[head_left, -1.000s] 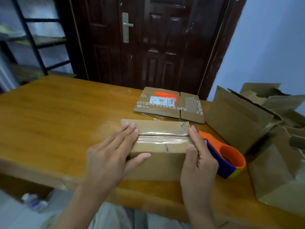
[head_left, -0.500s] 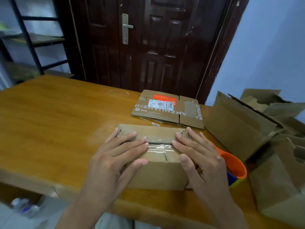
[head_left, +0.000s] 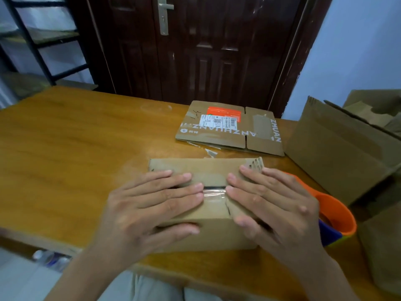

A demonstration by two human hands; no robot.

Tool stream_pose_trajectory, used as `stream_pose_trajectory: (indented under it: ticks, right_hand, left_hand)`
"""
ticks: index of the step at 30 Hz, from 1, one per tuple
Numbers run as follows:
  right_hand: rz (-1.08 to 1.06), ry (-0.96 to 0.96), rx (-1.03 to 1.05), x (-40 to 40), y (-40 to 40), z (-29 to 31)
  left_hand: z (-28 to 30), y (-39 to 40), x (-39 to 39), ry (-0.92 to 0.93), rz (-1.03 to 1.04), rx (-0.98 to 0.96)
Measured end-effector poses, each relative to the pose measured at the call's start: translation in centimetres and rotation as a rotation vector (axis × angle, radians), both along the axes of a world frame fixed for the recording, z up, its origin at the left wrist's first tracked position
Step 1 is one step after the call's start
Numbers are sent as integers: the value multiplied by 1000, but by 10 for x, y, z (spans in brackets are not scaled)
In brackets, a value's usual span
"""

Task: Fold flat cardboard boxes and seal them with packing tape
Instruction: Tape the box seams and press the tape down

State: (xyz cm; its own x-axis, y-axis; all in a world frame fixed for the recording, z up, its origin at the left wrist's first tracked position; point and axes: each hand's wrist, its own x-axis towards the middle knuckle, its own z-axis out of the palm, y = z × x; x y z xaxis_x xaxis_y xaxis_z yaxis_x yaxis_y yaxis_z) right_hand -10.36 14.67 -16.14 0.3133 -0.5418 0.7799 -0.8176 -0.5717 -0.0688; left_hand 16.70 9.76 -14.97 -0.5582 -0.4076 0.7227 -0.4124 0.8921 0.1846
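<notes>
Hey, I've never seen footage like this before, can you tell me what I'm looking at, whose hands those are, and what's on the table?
There is no machine here. A person wears a camera on the head, looking forward and down, so the two arms at the bottom are their own. The left hand and right hand lie flat, fingers straight, pressing on top of a small cardboard box, on either side of a shiny strip of clear tape along its seam. Neither hand has a grip on anything. Beside the right hand sits an orange and blue tape dispenser. Farther back on the wooden table lies a flattened box with a label. More open boxes stand at the right.
</notes>
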Motion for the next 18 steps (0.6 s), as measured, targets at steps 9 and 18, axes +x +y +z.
stream_pose_trajectory:
  ticks: [9,18]
  right_hand:
    - [18,-166,-40,8,-5,-11]
    - [-79,-718,322,32,-10,3]
  left_hand:
    - [-128,-80,65,3,95,238]
    - [-32,51,9,224,241,256]
